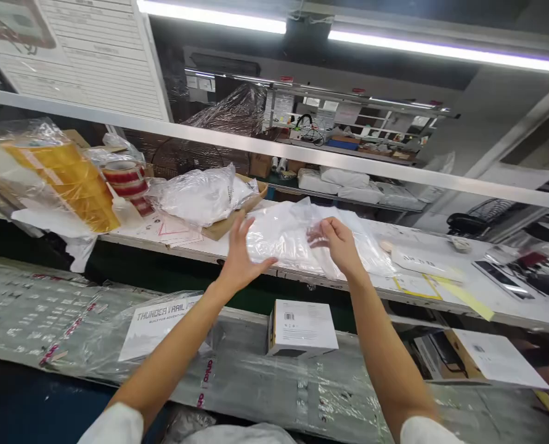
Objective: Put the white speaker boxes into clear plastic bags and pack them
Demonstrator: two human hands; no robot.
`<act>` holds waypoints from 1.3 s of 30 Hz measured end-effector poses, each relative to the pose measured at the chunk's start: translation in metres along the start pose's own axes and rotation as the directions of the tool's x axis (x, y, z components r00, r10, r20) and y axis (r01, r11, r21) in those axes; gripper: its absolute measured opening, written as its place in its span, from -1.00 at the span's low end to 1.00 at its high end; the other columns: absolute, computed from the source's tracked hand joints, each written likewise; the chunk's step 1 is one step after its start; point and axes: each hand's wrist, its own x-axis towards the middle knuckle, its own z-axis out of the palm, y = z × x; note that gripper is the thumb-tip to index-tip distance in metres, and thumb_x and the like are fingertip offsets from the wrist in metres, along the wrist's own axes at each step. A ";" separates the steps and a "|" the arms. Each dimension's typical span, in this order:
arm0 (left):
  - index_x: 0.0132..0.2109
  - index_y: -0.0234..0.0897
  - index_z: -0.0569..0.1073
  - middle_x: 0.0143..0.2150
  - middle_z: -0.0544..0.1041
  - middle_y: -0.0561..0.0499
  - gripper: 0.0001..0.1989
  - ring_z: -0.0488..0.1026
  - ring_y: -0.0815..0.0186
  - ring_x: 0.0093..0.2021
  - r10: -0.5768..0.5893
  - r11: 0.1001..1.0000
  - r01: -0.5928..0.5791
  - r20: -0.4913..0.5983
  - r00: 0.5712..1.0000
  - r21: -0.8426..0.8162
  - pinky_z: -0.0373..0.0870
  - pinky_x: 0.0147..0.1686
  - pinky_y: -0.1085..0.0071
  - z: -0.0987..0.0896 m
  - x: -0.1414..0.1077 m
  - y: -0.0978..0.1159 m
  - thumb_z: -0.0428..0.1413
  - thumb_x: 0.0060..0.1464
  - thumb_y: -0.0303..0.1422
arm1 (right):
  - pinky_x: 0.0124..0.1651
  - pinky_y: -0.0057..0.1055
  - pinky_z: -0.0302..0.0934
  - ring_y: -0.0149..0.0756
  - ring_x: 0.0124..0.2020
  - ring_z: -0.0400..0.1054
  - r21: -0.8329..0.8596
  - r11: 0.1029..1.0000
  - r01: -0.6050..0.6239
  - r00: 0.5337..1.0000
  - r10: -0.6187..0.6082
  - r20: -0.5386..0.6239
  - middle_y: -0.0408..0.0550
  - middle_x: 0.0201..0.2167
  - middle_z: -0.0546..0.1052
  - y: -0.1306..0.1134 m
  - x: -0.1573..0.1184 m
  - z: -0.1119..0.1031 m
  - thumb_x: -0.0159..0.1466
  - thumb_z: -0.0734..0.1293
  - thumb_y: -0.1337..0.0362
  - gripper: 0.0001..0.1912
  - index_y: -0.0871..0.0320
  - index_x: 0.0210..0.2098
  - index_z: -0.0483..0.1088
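Observation:
Clear plastic bags [278, 231] lie spread in a pile on the white shelf ahead of me. My left hand [241, 256] is at the pile's left edge, thumb and fingers wide apart, holding nothing. Over the middle of the pile, my right hand [339, 243] has its fingers curled on the film of a clear plastic bag; the fingertips are partly blurred. Below the hands, a white box [304, 327] with a barcode sits on the grey-green conveyor belt [251, 370]. Left of it lies a plastic-wrapped box [156, 324] printed "THUNDER TRAIL".
Yellow tape rolls [66, 179], red tape rolls [127, 182] and a wrapped white bundle [200, 196] stand along the shelf's left. To the right lie a phone [503, 277] and an open box [477, 357]. A metal rail [274, 145] crosses above the shelf.

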 end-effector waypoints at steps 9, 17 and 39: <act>-0.11 -0.22 0.41 -0.23 0.57 -0.02 -0.66 0.64 0.15 -0.08 0.039 0.673 0.465 0.657 0.753 -0.574 0.55 0.00 0.18 0.062 0.034 0.085 0.11 0.35 -0.01 | -0.75 -0.62 -0.19 -0.56 -0.70 -0.02 0.402 0.915 -0.046 0.913 0.202 -0.354 -0.35 -0.67 0.17 -0.062 -0.124 -0.116 0.05 0.64 0.01 -0.51 0.09 -0.44 0.29; 0.04 -0.19 0.40 -0.05 0.57 -0.05 -0.47 0.55 0.23 -0.06 -0.177 0.559 0.654 0.697 0.694 -0.509 0.49 -0.05 0.32 0.132 -0.098 0.172 0.44 0.03 -0.15 | -0.72 -0.49 0.02 -0.45 -0.66 0.16 0.417 0.880 -0.228 0.906 0.349 -0.239 -0.25 -0.56 0.36 -0.029 -0.174 -0.092 0.10 0.58 -0.13 -0.49 0.04 -0.36 0.30; -0.13 -0.24 0.49 -0.16 0.65 -0.06 -0.63 0.60 0.21 -0.14 -0.643 0.482 0.832 0.533 0.549 -0.274 0.50 -0.06 0.31 0.062 -0.161 0.122 0.41 -0.02 -0.22 | -0.34 -0.41 0.30 -0.37 -0.45 0.40 0.243 0.827 -0.508 0.861 0.474 0.185 -0.19 -0.41 0.53 0.051 -0.221 -0.130 0.06 0.65 0.04 -0.56 0.10 -0.34 0.39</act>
